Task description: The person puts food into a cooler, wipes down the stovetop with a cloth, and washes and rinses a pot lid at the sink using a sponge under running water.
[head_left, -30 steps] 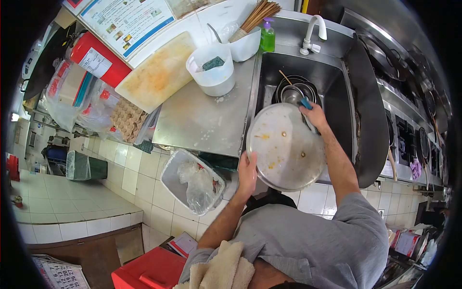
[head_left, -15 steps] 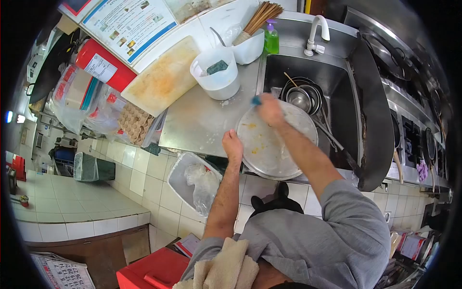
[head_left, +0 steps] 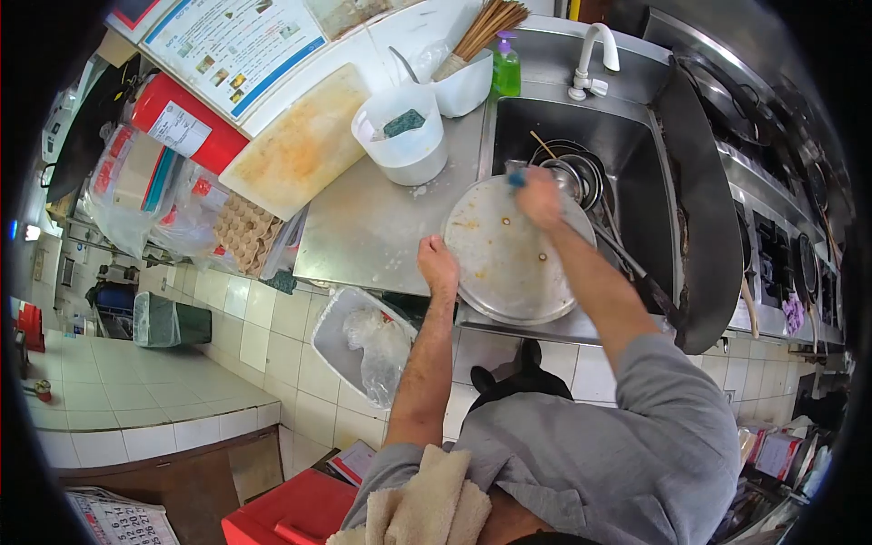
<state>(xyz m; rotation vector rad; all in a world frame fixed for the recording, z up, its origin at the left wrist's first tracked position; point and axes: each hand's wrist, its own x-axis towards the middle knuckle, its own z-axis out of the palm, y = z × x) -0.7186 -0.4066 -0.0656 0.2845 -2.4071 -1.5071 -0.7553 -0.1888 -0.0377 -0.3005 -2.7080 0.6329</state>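
One round stained disc (head_left: 509,263), blurred blue scrubber (head_left: 517,179)

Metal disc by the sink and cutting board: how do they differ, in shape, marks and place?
The metal disc is round; the cutting board is oblong with rounded corners.
The disc has small yellowish spots; the board has a broad orange-brown stain.
The disc overlaps the near left corner of the sink, under the right hand; no hand is at the board.
Both are pale and marked.
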